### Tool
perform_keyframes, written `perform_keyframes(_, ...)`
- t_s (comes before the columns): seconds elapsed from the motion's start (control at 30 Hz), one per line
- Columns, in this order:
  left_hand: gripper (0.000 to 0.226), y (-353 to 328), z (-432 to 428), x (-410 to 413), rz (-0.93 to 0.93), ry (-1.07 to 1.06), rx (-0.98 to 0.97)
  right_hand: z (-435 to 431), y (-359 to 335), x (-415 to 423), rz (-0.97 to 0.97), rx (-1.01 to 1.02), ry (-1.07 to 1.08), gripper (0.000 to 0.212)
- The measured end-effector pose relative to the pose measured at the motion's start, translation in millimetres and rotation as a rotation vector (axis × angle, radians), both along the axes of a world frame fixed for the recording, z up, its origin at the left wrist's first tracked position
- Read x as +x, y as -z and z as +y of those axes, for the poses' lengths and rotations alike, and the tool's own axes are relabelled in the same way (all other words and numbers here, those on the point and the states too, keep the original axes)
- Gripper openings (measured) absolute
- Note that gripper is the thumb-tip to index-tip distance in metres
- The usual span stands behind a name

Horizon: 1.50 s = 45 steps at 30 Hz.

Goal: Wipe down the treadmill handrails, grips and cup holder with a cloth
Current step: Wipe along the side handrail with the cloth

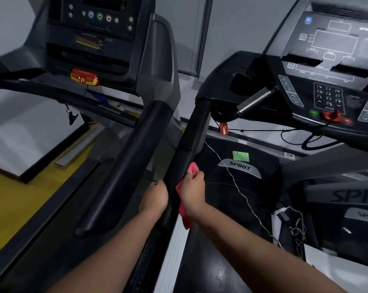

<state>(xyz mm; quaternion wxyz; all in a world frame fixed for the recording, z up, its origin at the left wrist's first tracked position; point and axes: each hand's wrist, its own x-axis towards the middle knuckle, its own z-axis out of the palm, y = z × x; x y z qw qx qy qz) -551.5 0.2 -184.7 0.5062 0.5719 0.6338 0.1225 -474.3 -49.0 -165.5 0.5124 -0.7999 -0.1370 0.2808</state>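
- The right grip (193,192) is closed on a pink cloth (184,217) and presses it against the right side of the black rail (191,132), near the rail's lower end. A bit of cloth shows above the knuckles and a tail hangs below the wrist.
- The left grip (155,196) is curled on the same rail from the other side, level with the right one. It holds no cloth.
- The hanging tail is loose, so a stroke up the rail may drag only a narrow bunched strip. That would leave the top and far side unwiped.
- A thin white cable (238,187) runs near the right wrist. A wide sweep could snag it and tug whatever it feeds.
- Higher up, a red clip (223,128) dangles on a cord just beside the rail, and the cloth could catch it in passing.
- The rail climbs away from both grips toward the console, and most of its length lies above the cloth.
- Past its top, well apart from the cloth, are a steel bar (254,100) and a dark recess (240,80). The recess may be the cup holder, but it is too dim to be sure.
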Motion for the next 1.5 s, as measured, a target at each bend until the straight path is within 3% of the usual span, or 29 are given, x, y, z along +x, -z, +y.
perform_keyframes(0.17, 0.039, 2, 1, 1, 0.023, 0.013, 0.014, -4, -11, -7, -0.228, -0.044, -0.099, 0.029)
perform_keyframes(0.33, 0.037, -1, 1, 1, 0.019, 0.036, 0.022, 4, -17, 1, -0.625, -0.068, -0.298, 0.028)
perform_keyframes(0.63, 0.040, -2, -3, -5, -0.085, 0.001, -0.012, 32, -35, -2, -1.156, -0.553, -0.720, 0.038)
perform_keyframes(0.77, 0.039, -2, -4, -4, -0.085, 0.025, -0.007, 22, -33, -2, -1.275, -0.459, -0.832, 0.037)
perform_keyframes(0.9, 0.040, -11, -5, -4, -0.047, 0.000, -0.025, -8, -7, 4, -1.063, -0.120, -0.684, 0.033)
perform_keyframes(1.07, 0.047, -9, -2, -4, 0.033, 0.048, -0.009, -18, 3, 4, -0.470, 0.091, -0.390, 0.029)
perform_keyframes(1.23, 0.047, -7, -2, -4, 0.047, 0.093, 0.000, -12, 4, 2, -0.102, 0.198, -0.179, 0.037)
perform_keyframes(1.43, 0.053, -18, -10, -5, 0.100, 0.181, 0.063, -17, -3, 0, 0.638, 0.263, -0.115, 0.042)
perform_keyframes(1.5, 0.051, -21, -14, -4, 0.121, 0.219, 0.148, -16, -3, -1, 0.633, 0.171, -0.084, 0.045)
